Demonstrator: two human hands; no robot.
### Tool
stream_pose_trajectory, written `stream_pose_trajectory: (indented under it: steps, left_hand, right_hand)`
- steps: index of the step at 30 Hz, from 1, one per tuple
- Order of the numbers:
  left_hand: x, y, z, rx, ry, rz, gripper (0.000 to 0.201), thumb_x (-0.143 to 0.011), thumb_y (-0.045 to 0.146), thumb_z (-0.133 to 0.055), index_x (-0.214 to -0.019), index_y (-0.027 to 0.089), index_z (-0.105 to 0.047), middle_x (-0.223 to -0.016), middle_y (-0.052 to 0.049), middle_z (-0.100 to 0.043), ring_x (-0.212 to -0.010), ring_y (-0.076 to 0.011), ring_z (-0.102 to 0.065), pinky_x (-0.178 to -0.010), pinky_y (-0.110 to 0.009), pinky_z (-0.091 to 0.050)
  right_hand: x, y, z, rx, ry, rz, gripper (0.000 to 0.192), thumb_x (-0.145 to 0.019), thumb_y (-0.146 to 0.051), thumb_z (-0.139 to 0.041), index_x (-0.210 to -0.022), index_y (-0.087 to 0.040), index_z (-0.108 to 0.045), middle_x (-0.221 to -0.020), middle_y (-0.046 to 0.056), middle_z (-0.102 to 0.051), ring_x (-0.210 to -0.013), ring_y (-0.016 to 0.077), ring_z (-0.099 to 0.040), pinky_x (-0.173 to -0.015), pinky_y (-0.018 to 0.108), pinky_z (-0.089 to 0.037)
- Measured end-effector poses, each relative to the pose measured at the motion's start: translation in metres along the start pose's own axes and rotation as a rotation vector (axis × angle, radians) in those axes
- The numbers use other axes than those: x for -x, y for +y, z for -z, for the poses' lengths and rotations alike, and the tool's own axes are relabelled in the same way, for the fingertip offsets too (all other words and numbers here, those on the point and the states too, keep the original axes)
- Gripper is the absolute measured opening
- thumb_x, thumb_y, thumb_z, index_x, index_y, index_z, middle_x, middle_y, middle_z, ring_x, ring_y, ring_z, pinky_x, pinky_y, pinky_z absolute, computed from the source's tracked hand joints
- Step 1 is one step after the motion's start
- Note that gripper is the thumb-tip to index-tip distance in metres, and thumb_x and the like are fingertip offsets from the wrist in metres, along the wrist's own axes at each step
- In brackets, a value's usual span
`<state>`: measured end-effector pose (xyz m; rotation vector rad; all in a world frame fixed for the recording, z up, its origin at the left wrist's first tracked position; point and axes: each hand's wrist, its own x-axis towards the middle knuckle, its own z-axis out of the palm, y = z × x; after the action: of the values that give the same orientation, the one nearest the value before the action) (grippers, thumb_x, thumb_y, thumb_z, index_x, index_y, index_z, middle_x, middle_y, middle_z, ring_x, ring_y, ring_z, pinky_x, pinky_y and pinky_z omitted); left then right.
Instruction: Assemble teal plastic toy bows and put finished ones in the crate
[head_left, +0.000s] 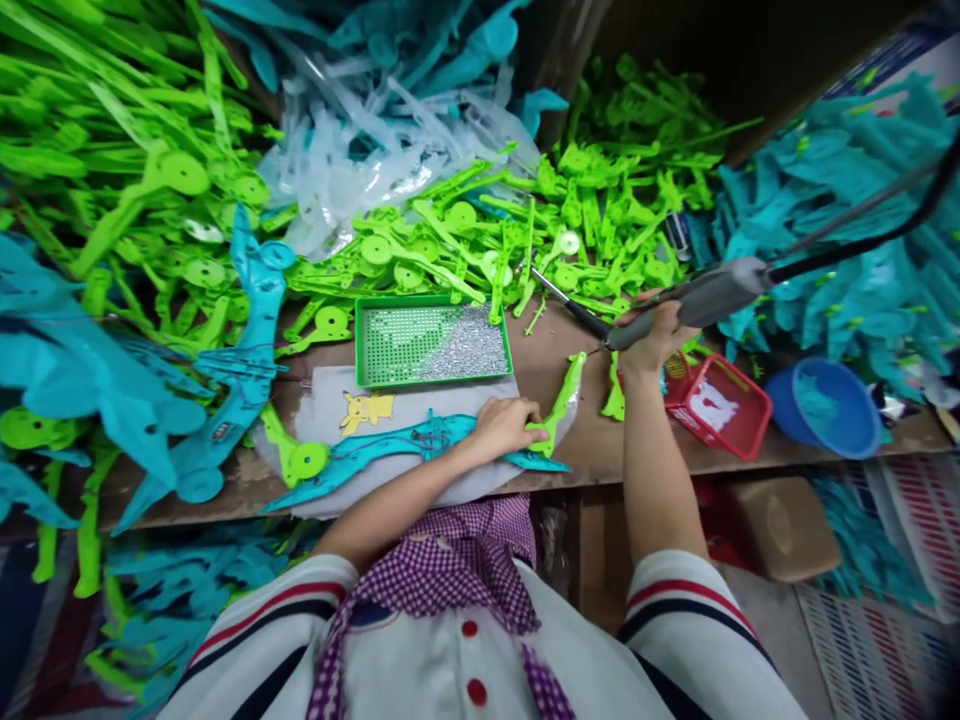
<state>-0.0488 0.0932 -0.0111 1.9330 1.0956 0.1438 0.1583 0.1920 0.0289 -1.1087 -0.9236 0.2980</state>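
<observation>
At the far left we see heaps of green plastic parts and blue plastic parts crowding the wooden table. Moving right, a long blue toy piece lies flat across a grey mat at the table's near edge, with a green disc-ended piece just beside its left end and a yellow cartoon sticker on the mat above it. Behind the mat sits 1 green tray of small silver screws. Our left hand rests on the right end of the blue toy piece, fingers curled down over it and pinching the lower end of a green plastic strip that slants up and away. Further right, our right hand is clenched around a grey powered screwdriver, held above the table with its dark bit pointing left toward the green pile; a black cable runs off from its rear end. Right of that hand stand a red basket and a blue bowl, close together, with more blue parts heaped behind them
</observation>
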Motion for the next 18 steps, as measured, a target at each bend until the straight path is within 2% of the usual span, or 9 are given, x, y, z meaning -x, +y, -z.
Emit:
stream_pose_trajectory:
  steps: [6,10,18]
  left_hand:
    - [0.0,0.004,0.003,0.001,-0.006,0.022,0.023,-0.084,0.044,-0.072,-0.097,0.024,-0.073,-0.103,-0.002,-0.075,-0.097,-0.0234,-0.069,-0.091,-0.036,-0.047]
    - [0.001,0.006,0.003,-0.006,-0.006,0.024,0.022,-0.085,0.043,-0.072,-0.096,0.024,-0.072,-0.106,-0.002,-0.075,-0.1,-0.0245,-0.068,-0.092,-0.038,-0.047]
    - [0.003,0.006,0.001,-0.035,0.008,0.022,0.024,-0.086,0.045,-0.07,-0.099,0.024,-0.071,-0.106,-0.003,-0.073,-0.1,-0.025,-0.067,-0.094,-0.04,-0.046]
  right_hand:
    - [0.001,0.009,0.004,-0.029,0.005,-0.023,0.049,-0.075,-0.071,-0.062,-0.076,-0.023,-0.055,-0.065,-0.003,-0.058,-0.04,0.0079,-0.05,-0.037,0.022,-0.039]
    - [0.002,0.022,0.004,-0.004,-0.042,-0.052,0.052,-0.075,-0.074,-0.061,-0.077,-0.022,-0.053,-0.067,-0.005,-0.058,-0.039,0.0065,-0.05,-0.037,0.021,-0.04]
    - [0.004,0.032,0.003,0.018,-0.119,-0.087,0.052,-0.074,-0.074,-0.061,-0.072,-0.023,-0.049,-0.061,-0.008,-0.048,-0.038,0.0066,-0.048,-0.039,0.022,-0.039]
